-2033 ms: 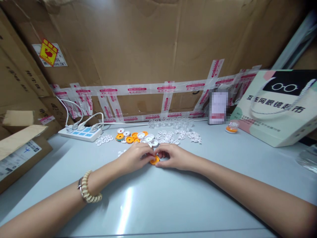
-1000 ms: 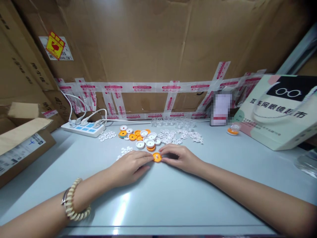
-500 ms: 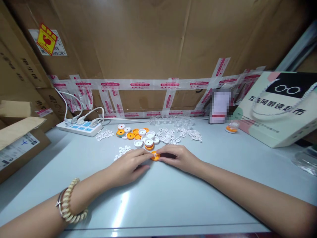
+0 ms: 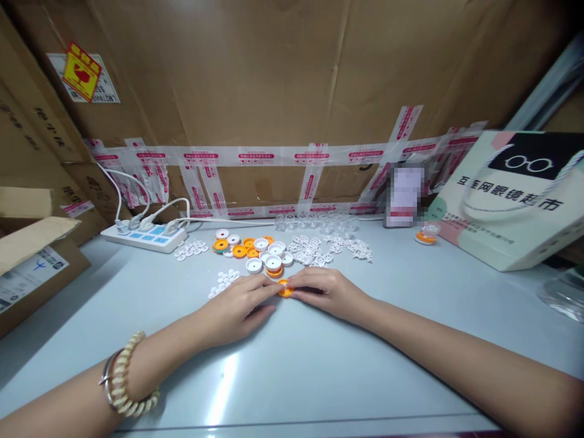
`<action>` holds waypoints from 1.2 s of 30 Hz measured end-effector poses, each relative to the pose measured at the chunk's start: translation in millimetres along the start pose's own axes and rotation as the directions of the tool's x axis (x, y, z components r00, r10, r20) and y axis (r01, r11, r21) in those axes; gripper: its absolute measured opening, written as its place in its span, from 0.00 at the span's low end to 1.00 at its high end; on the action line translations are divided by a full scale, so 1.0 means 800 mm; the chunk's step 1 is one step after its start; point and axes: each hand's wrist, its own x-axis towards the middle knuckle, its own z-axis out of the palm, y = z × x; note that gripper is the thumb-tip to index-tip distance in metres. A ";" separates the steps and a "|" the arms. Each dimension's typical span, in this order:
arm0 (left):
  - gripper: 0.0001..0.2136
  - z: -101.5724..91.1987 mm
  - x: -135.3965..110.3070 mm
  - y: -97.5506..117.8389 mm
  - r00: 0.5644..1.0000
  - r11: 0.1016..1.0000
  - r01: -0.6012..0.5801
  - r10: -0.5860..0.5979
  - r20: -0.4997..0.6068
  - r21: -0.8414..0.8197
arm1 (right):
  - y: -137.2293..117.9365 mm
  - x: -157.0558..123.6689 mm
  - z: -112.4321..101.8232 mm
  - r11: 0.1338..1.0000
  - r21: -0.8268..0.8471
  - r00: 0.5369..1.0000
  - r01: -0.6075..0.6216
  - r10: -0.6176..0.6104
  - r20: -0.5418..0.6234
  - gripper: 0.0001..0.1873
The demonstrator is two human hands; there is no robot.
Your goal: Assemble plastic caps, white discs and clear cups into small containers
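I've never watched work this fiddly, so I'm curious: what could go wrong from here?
The orange disc might slip, since the right hand seems to hold only its edge while a finger of the left hand touches it. The left hand could scatter the small white pieces close beside it. The white cup, apparently stacked on an orange ring, might get nudged off.

Stretches as a pale blue-grey tabletop [image 4: 319, 365], meets tall brown cardboard [image 4: 255, 79] on the far side and mirrors white light [image 4: 224, 386] near left.
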 end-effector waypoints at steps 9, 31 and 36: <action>0.18 0.004 0.002 0.002 1.000 0.998 -0.011 0.012 -0.011 0.065 | -0.003 -0.001 0.000 0.994 -0.087 0.998 0.067 -0.068 -0.003 0.10; 0.12 -0.037 -0.003 -0.019 0.988 0.985 0.085 -0.064 -0.144 0.148 | -0.008 0.001 -0.001 0.997 -0.069 0.999 0.034 -0.033 0.028 0.10; 0.09 -0.063 -0.006 -0.045 0.903 0.887 0.429 -0.424 -0.066 0.172 | -0.007 0.001 -0.003 0.998 -0.053 0.999 0.017 -0.015 0.030 0.09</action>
